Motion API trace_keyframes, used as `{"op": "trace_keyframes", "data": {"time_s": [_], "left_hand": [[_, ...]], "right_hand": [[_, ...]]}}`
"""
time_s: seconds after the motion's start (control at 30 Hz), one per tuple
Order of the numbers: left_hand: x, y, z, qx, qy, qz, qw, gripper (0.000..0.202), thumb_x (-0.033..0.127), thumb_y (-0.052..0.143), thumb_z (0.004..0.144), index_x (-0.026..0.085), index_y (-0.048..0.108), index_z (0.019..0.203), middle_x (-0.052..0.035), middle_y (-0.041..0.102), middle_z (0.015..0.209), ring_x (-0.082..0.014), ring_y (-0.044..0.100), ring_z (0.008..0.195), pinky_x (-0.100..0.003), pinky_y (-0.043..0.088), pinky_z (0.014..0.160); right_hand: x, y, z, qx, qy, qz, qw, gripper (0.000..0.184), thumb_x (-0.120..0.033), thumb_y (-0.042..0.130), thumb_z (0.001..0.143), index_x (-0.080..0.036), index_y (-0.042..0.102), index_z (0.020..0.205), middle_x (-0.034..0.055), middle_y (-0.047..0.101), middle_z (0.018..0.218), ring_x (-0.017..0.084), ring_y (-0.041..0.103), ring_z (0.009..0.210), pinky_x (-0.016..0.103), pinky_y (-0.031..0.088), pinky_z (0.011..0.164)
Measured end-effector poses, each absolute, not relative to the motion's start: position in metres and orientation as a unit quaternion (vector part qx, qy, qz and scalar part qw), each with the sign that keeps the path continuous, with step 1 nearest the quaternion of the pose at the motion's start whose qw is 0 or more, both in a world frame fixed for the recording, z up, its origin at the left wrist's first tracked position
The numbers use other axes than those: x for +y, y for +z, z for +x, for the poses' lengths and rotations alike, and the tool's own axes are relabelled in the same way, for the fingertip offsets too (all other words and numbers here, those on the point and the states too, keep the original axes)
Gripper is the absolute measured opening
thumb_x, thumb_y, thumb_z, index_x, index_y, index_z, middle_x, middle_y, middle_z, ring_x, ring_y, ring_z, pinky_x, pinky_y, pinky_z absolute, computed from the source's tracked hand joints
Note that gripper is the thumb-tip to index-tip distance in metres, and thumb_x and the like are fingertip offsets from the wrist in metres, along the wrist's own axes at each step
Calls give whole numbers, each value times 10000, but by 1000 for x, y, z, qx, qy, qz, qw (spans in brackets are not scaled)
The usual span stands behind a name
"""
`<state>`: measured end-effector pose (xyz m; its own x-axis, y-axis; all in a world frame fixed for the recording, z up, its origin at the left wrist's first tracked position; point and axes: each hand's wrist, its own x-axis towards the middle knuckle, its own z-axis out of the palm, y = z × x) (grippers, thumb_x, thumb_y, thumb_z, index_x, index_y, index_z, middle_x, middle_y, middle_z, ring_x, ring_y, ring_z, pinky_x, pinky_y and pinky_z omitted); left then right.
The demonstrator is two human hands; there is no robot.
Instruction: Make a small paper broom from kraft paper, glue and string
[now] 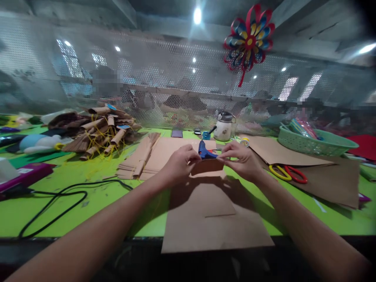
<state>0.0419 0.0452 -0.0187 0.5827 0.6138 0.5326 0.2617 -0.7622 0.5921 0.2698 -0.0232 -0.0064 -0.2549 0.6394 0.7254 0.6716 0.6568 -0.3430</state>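
Observation:
Both my hands hold a small strip of brown paper [207, 166] up over the green table [88, 196]. My left hand [180, 164] pinches its left end, fingers closed. My right hand [242, 159] pinches its right end, fingers also closed. Just behind the strip lies a blue glue gun [205, 150]. Under my hands a large brown paper sheet [211, 219] reaches over the table's near edge.
Yellow-and-red scissors [288, 173] lie on brown sheets at right, near a green basket [314, 143]. A white jar [223, 127] stands at the back. Rolled brown paper pieces [100, 131] pile up at left, folded strips [143, 154] beside them. A black cable [58, 199] crosses the left. A paper pinwheel [249, 39] hangs above.

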Motion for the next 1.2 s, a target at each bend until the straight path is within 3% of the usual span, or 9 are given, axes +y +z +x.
{"op": "trace_keyframes", "data": {"time_s": [0.2,0.43,0.5,0.6,0.83,1.0,1.2], "left_hand": [[37,-13,33,149,329,931,52,131,159,551,840,155,681,853,-35,536,800,-160,504,745,-265,388,635],[-13,-12,16,26,226,964,-141,204,143,456,919,132,636,822,-98,586,864,-212,493,826,-346,435,759],[-24,-23,10,10,198,972,-124,194,144,450,925,141,638,877,-115,600,936,-224,507,893,-365,438,812],[-30,-43,3,55,196,976,-81,239,137,419,931,146,638,837,-99,596,880,-226,518,879,-375,434,824],[-26,-57,5,115,216,969,35,264,163,423,927,197,683,896,-83,637,958,-219,553,944,-330,436,835],[-28,-53,6,85,188,979,0,243,112,418,907,158,656,914,-96,606,898,-217,515,833,-353,427,775],[-33,-51,11,70,159,985,-17,234,133,396,933,150,628,960,-84,569,862,-201,474,767,-333,419,706]], "right_hand": [[-55,2,265,-860,-127,-380,315,204,-165,521,907,-196,711,839,68,603,788,208,524,783,361,439,697],[-98,-25,257,-893,-209,-352,190,225,-115,445,919,-132,668,899,95,587,759,211,454,726,360,409,657],[-105,-37,252,-901,-187,-347,184,244,-91,420,923,-137,657,887,83,577,741,203,451,715,347,407,650],[-110,-54,248,-902,-145,-355,198,252,-77,407,923,-148,649,907,78,577,760,206,473,757,346,425,696],[-107,-66,251,-892,-42,-385,232,219,-76,443,920,-167,642,905,69,581,815,192,483,784,336,416,698],[-106,-63,249,-893,-12,-399,207,218,-78,442,929,-153,646,933,79,587,832,197,473,788,352,412,701],[-103,-60,236,-908,-83,-382,152,258,-129,407,947,-124,665,949,117,596,821,241,495,800,419,433,729]]}}
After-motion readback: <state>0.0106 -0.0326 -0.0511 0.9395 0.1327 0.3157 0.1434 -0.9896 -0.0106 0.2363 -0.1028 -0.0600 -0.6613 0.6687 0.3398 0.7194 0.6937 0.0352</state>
